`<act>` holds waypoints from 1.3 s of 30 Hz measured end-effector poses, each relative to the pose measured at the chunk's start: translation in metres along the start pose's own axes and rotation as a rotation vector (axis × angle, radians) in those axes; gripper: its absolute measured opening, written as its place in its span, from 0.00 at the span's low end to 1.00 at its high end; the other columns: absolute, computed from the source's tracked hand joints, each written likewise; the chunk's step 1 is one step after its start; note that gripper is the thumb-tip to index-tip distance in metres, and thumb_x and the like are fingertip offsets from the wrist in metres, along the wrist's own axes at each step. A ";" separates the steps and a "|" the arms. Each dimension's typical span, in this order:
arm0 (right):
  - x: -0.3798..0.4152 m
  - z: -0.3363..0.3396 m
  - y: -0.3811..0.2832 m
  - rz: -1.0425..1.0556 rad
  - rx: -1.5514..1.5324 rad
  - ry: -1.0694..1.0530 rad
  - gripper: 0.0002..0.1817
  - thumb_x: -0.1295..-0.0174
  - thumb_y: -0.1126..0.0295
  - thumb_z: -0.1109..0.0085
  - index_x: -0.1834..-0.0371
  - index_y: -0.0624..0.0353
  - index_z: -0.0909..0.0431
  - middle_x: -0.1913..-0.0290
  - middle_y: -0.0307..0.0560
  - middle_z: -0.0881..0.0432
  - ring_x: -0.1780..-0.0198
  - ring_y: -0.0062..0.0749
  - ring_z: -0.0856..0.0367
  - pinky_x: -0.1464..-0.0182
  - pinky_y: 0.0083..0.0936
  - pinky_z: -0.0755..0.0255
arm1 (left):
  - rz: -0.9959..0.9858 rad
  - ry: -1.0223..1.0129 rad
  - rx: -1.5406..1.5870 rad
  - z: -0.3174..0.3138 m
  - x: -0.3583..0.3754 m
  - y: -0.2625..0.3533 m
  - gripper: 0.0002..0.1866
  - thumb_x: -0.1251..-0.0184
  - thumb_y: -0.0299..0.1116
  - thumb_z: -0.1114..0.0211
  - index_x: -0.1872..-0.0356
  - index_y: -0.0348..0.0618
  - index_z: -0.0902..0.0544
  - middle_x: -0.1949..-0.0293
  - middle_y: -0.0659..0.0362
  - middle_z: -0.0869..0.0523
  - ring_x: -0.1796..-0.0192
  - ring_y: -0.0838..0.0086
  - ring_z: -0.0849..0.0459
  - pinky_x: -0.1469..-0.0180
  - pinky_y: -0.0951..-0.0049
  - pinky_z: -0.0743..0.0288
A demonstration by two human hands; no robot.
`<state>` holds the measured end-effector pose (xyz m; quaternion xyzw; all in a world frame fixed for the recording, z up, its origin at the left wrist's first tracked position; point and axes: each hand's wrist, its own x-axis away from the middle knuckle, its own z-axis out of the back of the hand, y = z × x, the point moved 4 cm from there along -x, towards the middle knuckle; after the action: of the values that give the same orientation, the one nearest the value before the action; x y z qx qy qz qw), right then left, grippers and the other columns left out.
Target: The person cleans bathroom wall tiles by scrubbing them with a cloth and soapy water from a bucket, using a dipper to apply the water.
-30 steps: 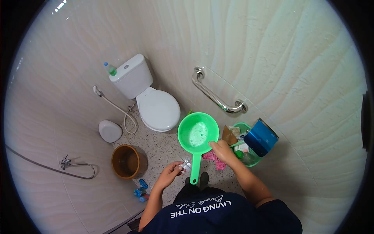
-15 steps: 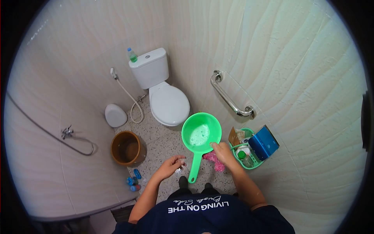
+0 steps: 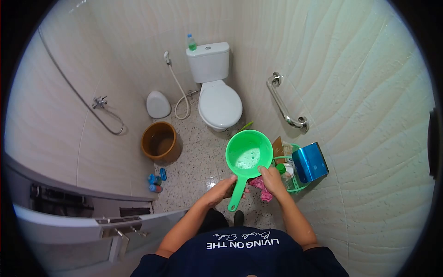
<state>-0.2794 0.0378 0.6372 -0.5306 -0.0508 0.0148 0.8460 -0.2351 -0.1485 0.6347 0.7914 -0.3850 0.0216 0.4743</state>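
Observation:
A green plastic water dipper (image 3: 249, 154) is held in front of me, its bowl facing up and wet inside, with its handle pointing back toward me. My right hand (image 3: 273, 181) grips the bowl's near right rim, thumb over the edge. Crumpled pink mesh-like material (image 3: 262, 189) shows beneath the dipper against my right hand; the fingers there are hidden. At the base of the handle, my left hand (image 3: 221, 191) is closed, its thumb near the handle's side and fingertips passing underneath. A green basket (image 3: 295, 188) with bottles and a blue box (image 3: 310, 162) stands just beyond my right hand.
A white toilet (image 3: 220, 107) stands ahead, with a green-liquid bottle (image 3: 192, 43) on its tank. A brown bucket (image 3: 161, 144) and small bottles (image 3: 155, 183) are on the floor at left. A grab bar (image 3: 286, 105) juts from the right wall. A door (image 3: 87, 244) is at lower left.
My left hand has come in from beside the dipper and closed at its handle. The dipper and my right hand have shifted slightly right in view. The camera has turned, bringing the door into view.

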 end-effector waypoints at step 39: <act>-0.121 0.225 -0.182 0.478 1.592 0.632 0.19 0.41 0.73 0.54 0.45 0.51 0.26 0.34 0.39 0.34 0.28 0.27 0.46 0.29 0.48 0.57 | -0.016 0.253 0.088 0.125 0.030 0.109 0.15 0.32 0.40 0.43 0.56 0.38 0.27 0.84 0.68 0.36 0.88 0.85 0.41 0.85 0.82 0.47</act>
<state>-0.4281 0.1506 0.8897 0.2390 0.3223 0.0749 0.9129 -0.3240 -0.2892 0.6578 0.8055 -0.3144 0.1341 0.4840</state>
